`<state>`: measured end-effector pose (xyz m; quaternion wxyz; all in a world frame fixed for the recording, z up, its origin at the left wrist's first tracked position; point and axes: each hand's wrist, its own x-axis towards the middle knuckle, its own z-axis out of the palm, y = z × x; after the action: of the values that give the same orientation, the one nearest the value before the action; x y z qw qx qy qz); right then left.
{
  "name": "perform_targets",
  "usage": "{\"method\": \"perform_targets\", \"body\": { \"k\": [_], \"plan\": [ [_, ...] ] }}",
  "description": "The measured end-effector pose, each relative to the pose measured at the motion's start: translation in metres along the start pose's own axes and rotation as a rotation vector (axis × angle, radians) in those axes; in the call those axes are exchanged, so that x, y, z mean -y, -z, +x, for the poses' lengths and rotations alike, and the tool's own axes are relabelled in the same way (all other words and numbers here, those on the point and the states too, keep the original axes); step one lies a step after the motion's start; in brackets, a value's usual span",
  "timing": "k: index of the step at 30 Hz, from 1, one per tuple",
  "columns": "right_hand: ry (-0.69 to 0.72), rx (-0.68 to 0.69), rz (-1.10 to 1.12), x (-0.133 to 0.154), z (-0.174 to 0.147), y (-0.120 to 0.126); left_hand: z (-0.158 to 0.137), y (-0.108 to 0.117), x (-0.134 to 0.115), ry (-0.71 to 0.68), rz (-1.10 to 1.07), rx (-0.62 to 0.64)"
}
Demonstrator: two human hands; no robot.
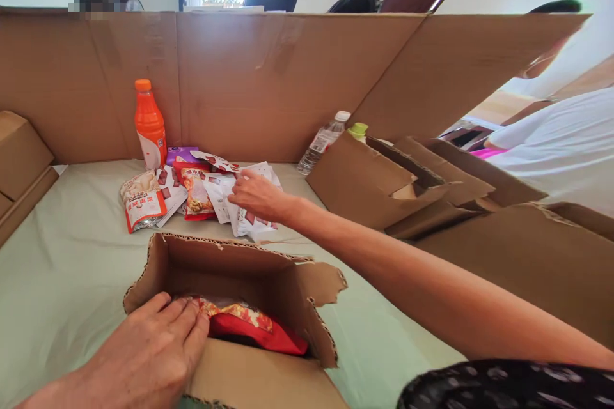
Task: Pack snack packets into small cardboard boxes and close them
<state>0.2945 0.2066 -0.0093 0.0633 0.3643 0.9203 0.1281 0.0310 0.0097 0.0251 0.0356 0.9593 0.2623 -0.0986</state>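
A small open cardboard box (240, 265) stands in front of me. Inside it lies a red snack bag (261, 332). My left hand (160, 339) grips the near left edge of the box, its fingers bent over the wall beside the bag. Beyond the box, my right hand (256, 195) is closed at the pile, pinching a white packet with a red print (215, 161). Around it lie more white packets (247, 220), a red nut bag (196, 192), a white-and-red snack pouch (144, 201) and a purple packet (181, 154). My right thumb is partly hidden.
An orange bottle (149, 124) stands behind the pile against a tall cardboard wall (288, 83). On the right, a clear water bottle (323, 144) leans beside an open carton (359, 179). Another large carton (518, 268) is nearer. A person's white clothing (561, 140) shows at far right.
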Motion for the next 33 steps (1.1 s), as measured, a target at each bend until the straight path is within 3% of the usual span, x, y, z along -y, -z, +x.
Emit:
{"method": "perform_targets", "body": {
  "k": [3,6,8,12,14,17,21,25,27,30,33],
  "plan": [
    [-0.178,-0.028,0.001,-0.011,-0.024,0.019,0.003,0.022,-0.003,0.054,-0.001,0.034],
    [-0.345,-0.115,0.029,-0.014,-0.051,0.045,0.008,0.027,-0.006,0.124,-0.026,0.110],
    [-0.444,-0.301,0.142,-0.006,-0.074,0.067,0.010,0.025,-0.007,0.141,-0.055,0.162],
    [-0.496,-0.880,0.499,0.030,-0.122,0.117,0.008,0.020,-0.008,0.151,-0.087,0.186],
    [-0.477,-0.957,0.490,0.054,-0.138,0.137,0.006,0.021,-0.008,0.158,-0.107,0.173],
    [-0.302,-0.877,0.382,0.085,-0.148,0.147,0.004,0.023,-0.010,0.168,-0.120,0.166],
    [-0.006,-0.666,0.246,0.108,-0.137,0.133,0.007,0.016,-0.010,0.148,-0.084,0.118],
    [-0.056,-0.105,0.236,0.124,-0.111,0.109,0.005,0.008,-0.009,0.135,-0.124,0.024],
    [-0.098,0.089,0.301,0.130,-0.099,0.099,0.000,0.008,-0.010,0.135,-0.170,-0.035],
    [-0.080,0.166,0.493,0.133,-0.087,0.089,-0.007,0.014,-0.013,0.150,-0.216,-0.142],
    [-0.050,0.204,0.661,0.129,-0.082,0.084,-0.006,0.025,-0.015,0.125,-0.190,-0.143]
  ]
}}
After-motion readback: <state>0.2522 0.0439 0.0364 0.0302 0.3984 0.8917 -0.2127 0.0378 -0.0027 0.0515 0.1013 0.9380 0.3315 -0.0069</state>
